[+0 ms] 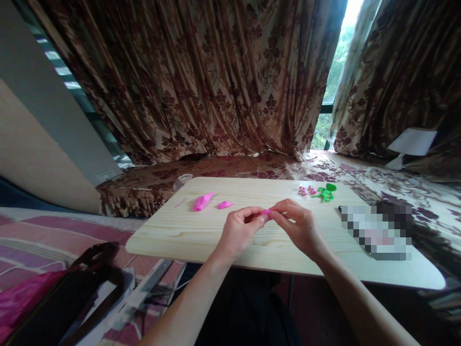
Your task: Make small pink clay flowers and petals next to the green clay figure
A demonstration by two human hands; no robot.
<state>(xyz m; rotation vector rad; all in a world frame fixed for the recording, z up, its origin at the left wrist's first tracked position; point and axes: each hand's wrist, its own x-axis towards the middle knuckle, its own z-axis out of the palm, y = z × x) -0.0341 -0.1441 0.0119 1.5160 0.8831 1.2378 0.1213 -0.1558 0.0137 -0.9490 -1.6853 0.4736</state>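
Observation:
Between the fingertips of both hands, above the middle of a pale wooden table, is a small bit of pink modelling clay. My left hand pinches it from the left, thumb and fingers closed. From the other side my right hand pinches it too. To the left on the tabletop lie a large pink clay lump and a smaller pink clay piece with a thin tip. Toward the back right sit small pink-and-white pieces and green leaf-like pieces.
A blurred-out flat object rests at the table's right. A clear plastic container is by the back left edge. Behind stand patterned curtains and a white lamp. At lower left lies a dark bag.

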